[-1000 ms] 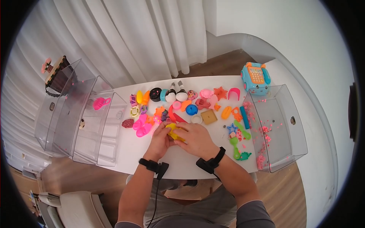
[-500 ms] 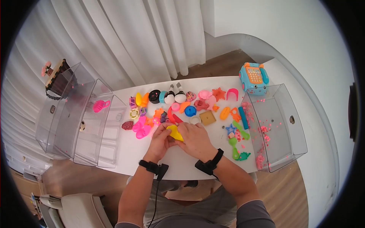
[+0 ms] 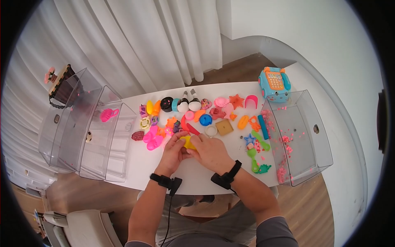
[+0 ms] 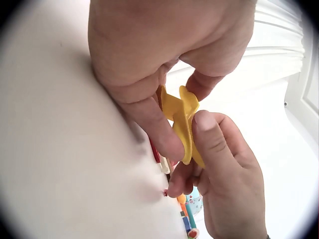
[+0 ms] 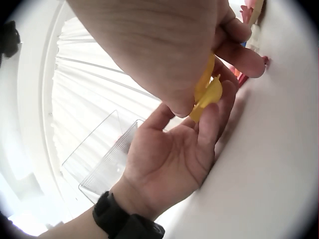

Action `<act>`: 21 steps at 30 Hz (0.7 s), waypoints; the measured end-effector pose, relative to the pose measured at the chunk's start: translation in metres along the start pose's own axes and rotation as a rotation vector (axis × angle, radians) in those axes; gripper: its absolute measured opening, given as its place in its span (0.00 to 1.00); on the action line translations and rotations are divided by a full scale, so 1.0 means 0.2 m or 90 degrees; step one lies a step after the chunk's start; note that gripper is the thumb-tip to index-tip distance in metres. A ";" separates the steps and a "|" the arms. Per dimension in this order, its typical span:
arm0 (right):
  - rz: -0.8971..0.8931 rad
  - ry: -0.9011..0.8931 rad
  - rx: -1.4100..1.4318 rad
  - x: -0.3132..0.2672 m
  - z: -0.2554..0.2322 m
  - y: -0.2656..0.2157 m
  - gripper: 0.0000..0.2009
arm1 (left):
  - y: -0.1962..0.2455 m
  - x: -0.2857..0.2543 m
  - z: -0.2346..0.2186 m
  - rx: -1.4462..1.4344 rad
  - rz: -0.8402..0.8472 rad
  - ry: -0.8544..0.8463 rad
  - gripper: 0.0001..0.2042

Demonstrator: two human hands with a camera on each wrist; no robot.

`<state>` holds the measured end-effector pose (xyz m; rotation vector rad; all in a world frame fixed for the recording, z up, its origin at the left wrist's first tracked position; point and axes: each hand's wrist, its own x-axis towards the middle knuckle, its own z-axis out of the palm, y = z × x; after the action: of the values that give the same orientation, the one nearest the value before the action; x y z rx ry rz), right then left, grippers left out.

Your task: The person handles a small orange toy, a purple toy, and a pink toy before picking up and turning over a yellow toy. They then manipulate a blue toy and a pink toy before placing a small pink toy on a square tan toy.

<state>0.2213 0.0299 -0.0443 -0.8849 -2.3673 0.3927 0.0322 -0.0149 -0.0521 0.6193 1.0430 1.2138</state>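
Both hands meet over the near side of the white table (image 3: 197, 177), around a thin-walled yellow plastic piece (image 3: 189, 142) with flared edges. My left hand (image 3: 173, 153) pinches it from the left, thumb on top. From the right, my right hand (image 3: 214, 153) grips it between thumb and fingers. In the left wrist view the yellow piece (image 4: 185, 124) shows two thin layers lying close together, with fingers on both sides. The right wrist view shows its rounded edge (image 5: 212, 94) between the fingers; the rest is hidden by the hands.
Beyond the hands lie many colourful toys, including a blue round lid (image 3: 205, 120), a tan square piece (image 3: 224, 127) and pink shoes (image 3: 154, 142). Clear bins stand left (image 3: 113, 175) and right (image 3: 319, 148), the right one with pink bits. A toy telephone (image 3: 275, 84) sits behind.
The yellow piece has been turned between the fingers, showing a broader face half a second ago and less of itself now. Both hands stay in nearly the same place.
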 end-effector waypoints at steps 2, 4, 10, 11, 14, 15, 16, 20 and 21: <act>0.018 -0.008 0.005 -0.01 0.03 0.01 0.22 | 0.01 0.00 0.02 0.028 0.000 0.001 0.17; 0.016 -0.004 0.020 -0.01 0.06 0.02 0.24 | 0.00 0.00 0.02 0.056 0.001 0.003 0.16; 0.011 -0.009 0.022 -0.01 0.01 0.00 0.26 | -0.03 0.00 0.00 0.061 0.024 0.026 0.13; 0.010 -0.010 0.022 -0.01 0.00 0.00 0.26 | -0.03 0.00 0.01 0.064 0.026 0.033 0.12; -0.030 0.001 -0.018 0.00 -0.02 -0.01 0.27 | -0.04 0.01 -0.01 0.066 0.032 0.034 0.12; -0.030 0.011 -0.015 0.00 -0.01 0.00 0.25 | -0.04 0.01 -0.01 0.066 0.035 0.029 0.12; -0.030 0.021 -0.012 -0.01 0.00 0.00 0.24 | -0.04 0.01 -0.01 0.067 0.036 0.030 0.12; 0.020 0.030 0.055 -0.01 0.03 -0.02 0.21 | 0.01 -0.02 0.06 0.012 0.032 0.048 0.13; 0.020 0.033 0.064 -0.02 0.03 -0.01 0.21 | 0.01 -0.03 0.07 0.013 0.036 0.038 0.14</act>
<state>0.2176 0.0251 -0.0496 -0.8761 -2.2670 0.4918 0.0444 -0.0175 -0.0421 0.6355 1.0954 1.2783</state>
